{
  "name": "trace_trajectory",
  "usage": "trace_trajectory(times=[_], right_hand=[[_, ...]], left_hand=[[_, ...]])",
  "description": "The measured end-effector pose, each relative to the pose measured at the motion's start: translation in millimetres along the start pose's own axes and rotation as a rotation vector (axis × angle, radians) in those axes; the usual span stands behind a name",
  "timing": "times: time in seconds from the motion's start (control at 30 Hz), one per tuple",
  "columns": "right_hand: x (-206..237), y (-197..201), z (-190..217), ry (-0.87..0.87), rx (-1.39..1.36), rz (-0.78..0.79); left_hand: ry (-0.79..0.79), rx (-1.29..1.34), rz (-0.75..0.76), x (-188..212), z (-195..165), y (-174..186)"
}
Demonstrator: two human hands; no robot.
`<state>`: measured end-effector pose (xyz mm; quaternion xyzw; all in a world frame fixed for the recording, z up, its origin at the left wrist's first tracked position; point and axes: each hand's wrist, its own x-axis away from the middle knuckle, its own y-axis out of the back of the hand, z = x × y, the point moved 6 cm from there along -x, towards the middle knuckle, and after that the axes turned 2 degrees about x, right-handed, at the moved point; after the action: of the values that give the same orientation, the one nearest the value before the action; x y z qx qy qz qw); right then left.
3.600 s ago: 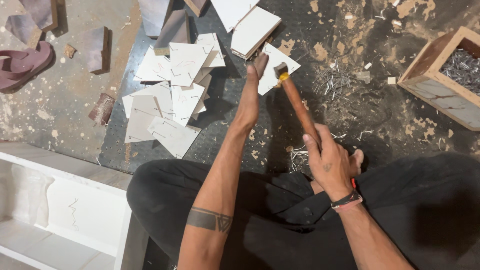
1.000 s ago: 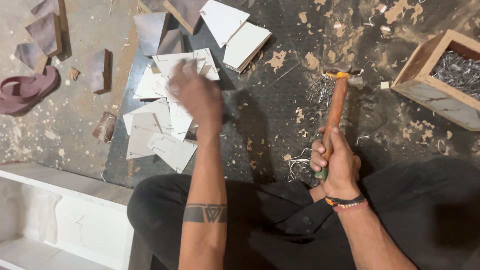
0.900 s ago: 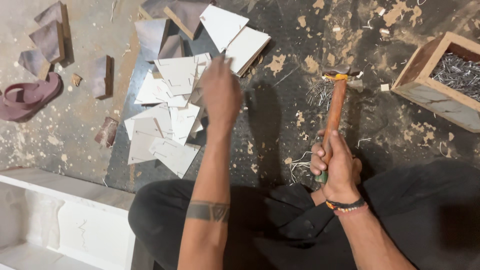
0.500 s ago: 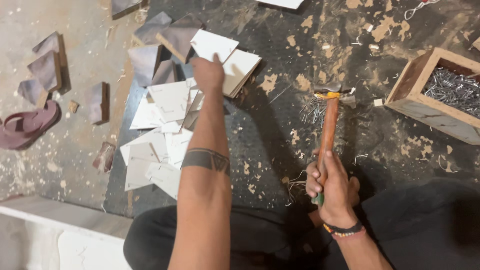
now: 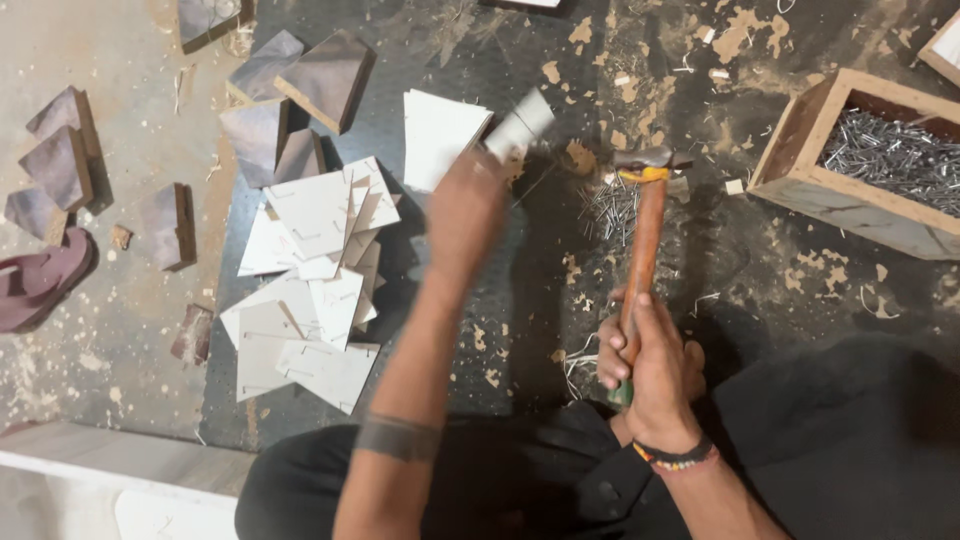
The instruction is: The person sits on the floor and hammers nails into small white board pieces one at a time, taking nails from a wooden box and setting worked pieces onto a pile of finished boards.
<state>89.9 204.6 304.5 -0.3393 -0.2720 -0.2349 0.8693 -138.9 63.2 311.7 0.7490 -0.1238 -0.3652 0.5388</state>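
Here the right hand [image 5: 650, 365] has its fingers wrapped tight around the wooden handle of a hammer [image 5: 642, 235], whose metal head points toward twelve o'clock and rests just beside a loose scatter of nails [image 5: 605, 208] on the dark floor mat [image 5: 520, 300]. The left hand [image 5: 465, 210] is blurred by movement; its fingers appear to be closed on a small white board piece [image 5: 520, 125], though the blur leaves the grip unclear. That piece sits at about one o'clock from the left hand, next to a larger white square panel [image 5: 438, 135]. At about nine o'clock from the left forearm lies a heap of white cut panels [image 5: 310, 280], overlapping one another. Dark brown wooden blocks [image 5: 300, 95] lie at eleven o'clock, some on the mat and some on the dusty floor. At two o'clock from the hammer stands a wooden box [image 5: 800, 165] filled with nails. Wood chips are strewn across the mat.
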Motion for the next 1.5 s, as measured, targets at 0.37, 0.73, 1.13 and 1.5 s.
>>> trace_trajectory(times=[0.37, 0.73, 1.13, 1.5], right_hand=[[28, 10, 0, 0.038, -0.033, -0.079], [26, 10, -7, 0.048, -0.040, -0.002], [28, 0, -7, 0.053, 0.050, -0.068], [3, 7, 2, 0.004, 0.064, -0.077]], left_hand=[[-0.036, -0.050, 0.089, 70, -67, 42], [0.253, -0.290, -0.142, 52, 46, 166], [0.291, -0.109, 0.047, 45, 57, 97], [0.623, -0.036, 0.198, -3, 80, -2]])
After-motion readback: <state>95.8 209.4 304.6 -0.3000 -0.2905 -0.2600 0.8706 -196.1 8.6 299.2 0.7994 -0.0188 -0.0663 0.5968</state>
